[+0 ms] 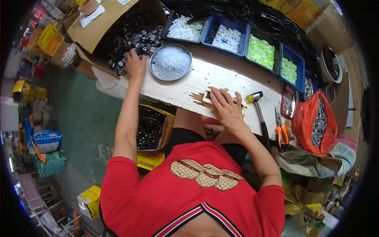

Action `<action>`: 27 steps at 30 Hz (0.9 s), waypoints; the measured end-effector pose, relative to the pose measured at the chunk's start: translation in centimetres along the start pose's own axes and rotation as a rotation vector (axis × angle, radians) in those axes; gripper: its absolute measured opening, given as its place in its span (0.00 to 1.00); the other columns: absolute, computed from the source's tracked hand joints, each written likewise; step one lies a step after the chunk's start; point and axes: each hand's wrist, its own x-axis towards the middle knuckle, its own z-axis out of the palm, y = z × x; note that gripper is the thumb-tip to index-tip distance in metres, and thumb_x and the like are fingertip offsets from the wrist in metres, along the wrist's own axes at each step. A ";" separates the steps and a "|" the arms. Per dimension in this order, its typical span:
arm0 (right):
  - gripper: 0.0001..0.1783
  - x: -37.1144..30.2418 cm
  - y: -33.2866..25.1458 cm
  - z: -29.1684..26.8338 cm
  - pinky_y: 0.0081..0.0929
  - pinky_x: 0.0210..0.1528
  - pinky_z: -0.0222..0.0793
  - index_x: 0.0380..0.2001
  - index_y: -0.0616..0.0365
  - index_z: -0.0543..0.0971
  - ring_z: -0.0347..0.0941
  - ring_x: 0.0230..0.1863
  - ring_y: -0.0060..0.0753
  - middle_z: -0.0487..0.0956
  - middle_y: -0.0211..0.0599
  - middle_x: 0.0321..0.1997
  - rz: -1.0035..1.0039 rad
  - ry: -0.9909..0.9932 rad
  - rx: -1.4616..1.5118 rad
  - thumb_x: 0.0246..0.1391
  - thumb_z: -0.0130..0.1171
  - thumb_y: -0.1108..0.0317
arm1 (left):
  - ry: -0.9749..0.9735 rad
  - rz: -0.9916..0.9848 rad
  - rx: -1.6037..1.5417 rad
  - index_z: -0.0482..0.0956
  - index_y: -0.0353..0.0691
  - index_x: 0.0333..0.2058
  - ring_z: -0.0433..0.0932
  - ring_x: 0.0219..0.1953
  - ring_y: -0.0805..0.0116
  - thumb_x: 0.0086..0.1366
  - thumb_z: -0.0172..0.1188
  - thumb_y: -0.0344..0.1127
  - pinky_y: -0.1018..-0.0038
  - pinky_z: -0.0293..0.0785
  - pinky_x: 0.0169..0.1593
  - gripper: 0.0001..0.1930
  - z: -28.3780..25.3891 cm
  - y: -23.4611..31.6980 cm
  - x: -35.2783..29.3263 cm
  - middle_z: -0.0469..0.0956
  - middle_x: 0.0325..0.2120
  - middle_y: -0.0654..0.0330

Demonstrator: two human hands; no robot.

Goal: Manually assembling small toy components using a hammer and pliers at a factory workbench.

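My left hand [135, 63] reaches to the edge of a heap of small black and silver parts [146, 41] spilling from a cardboard box. Its fingers bend down among the pieces, and whatever they pinch is too small to make out. At the table's front edge, my right hand [228, 110] grips a cream-coloured rectangular block [207, 96] with a dark recess, its fingers laid across the top and partly hiding it. Right of that hand lies a hammer [259, 110] with a yellow-and-black head and dark handle. A round metal dish [171, 75] with clear plastic over it stands between my hands.
Blue and dark trays [244, 27] of white and lime-green small parts line the back. To the right are orange-handled pliers [281, 128] and a red plastic bag [302, 128] of grey screw-like pieces. Below the table stands a yellow box [169, 126] of black parts.
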 end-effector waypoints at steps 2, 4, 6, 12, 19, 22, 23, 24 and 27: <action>0.25 -0.1 -0.3 0.1 0.50 0.57 0.42 0.52 0.53 0.64 0.55 0.58 0.28 0.59 0.26 0.60 -0.011 0.000 -0.007 0.49 0.50 0.62 | -0.030 -0.024 0.017 0.65 0.41 0.42 0.70 0.40 0.48 0.47 0.58 0.37 0.58 0.66 0.42 0.22 -0.2 0.5 -0.1 0.70 0.37 0.48; 0.25 -0.4 -0.3 0.1 0.52 0.59 0.38 0.54 0.51 0.63 0.53 0.60 0.25 0.57 0.24 0.62 0.003 -0.015 -0.019 0.50 0.48 0.63 | -0.066 -0.053 -0.060 0.67 0.38 0.42 0.71 0.39 0.48 0.46 0.58 0.37 0.61 0.67 0.43 0.22 -1.1 1.0 -0.8 0.73 0.36 0.47; 0.27 -0.4 -0.4 0.4 0.49 0.60 0.35 0.54 0.50 0.62 0.53 0.61 0.25 0.57 0.24 0.62 0.005 -0.011 -0.022 0.49 0.50 0.62 | -0.109 0.023 -0.145 0.70 0.38 0.39 0.72 0.39 0.49 0.45 0.58 0.37 0.62 0.67 0.42 0.20 -2.3 0.2 -2.0 0.73 0.35 0.48; 0.28 -0.2 -0.3 0.5 0.46 0.61 0.34 0.54 0.49 0.62 0.52 0.61 0.24 0.57 0.23 0.62 0.011 -0.012 -0.027 0.48 0.52 0.60 | -0.292 0.062 -0.214 0.78 0.40 0.29 0.74 0.27 0.61 0.41 0.66 0.35 0.69 0.69 0.31 0.13 -5.8 -1.5 -3.0 0.74 0.23 0.55; 0.28 -0.2 -0.4 0.5 0.46 0.61 0.36 0.54 0.49 0.63 0.53 0.61 0.24 0.58 0.22 0.62 -0.002 -0.002 -0.038 0.47 0.53 0.61 | -0.267 -0.196 -0.581 0.79 0.41 0.33 0.74 0.25 0.62 0.41 0.62 0.26 0.72 0.69 0.29 0.15 -5.2 -3.7 -3.8 0.74 0.24 0.57; 0.24 -0.3 -0.5 0.4 0.50 0.60 0.37 0.53 0.51 0.64 0.54 0.60 0.25 0.59 0.23 0.61 0.003 0.008 -0.002 0.51 0.48 0.63 | -0.053 0.128 -0.296 0.79 0.39 0.33 0.72 0.25 0.65 0.44 0.60 0.25 0.74 0.68 0.30 0.13 -5.2 -2.8 -4.3 0.73 0.24 0.58; 0.24 -0.3 -0.5 0.4 0.50 0.60 0.37 0.53 0.51 0.63 0.54 0.60 0.25 0.59 0.24 0.61 0.003 0.012 0.003 0.51 0.48 0.63 | 0.003 0.220 -0.196 0.78 0.37 0.33 0.71 0.25 0.68 0.45 0.59 0.25 0.77 0.67 0.30 0.13 -5.2 -2.5 -4.3 0.72 0.24 0.59; 0.24 -0.4 -0.4 0.5 0.50 0.59 0.38 0.53 0.51 0.63 0.54 0.60 0.26 0.59 0.25 0.61 0.005 0.015 0.009 0.51 0.48 0.62 | -0.001 0.224 -0.198 0.78 0.37 0.33 0.71 0.25 0.68 0.45 0.59 0.25 0.77 0.67 0.30 0.13 -5.4 -2.3 -4.4 0.72 0.24 0.59; 0.24 -0.4 -0.3 0.6 0.51 0.59 0.38 0.53 0.52 0.63 0.54 0.60 0.27 0.59 0.26 0.61 0.006 0.004 -0.020 0.51 0.48 0.62 | -0.063 0.184 -0.367 0.77 0.37 0.36 0.71 0.24 0.71 0.48 0.59 0.25 0.78 0.67 0.29 0.13 -6.3 -1.4 -4.9 0.73 0.24 0.61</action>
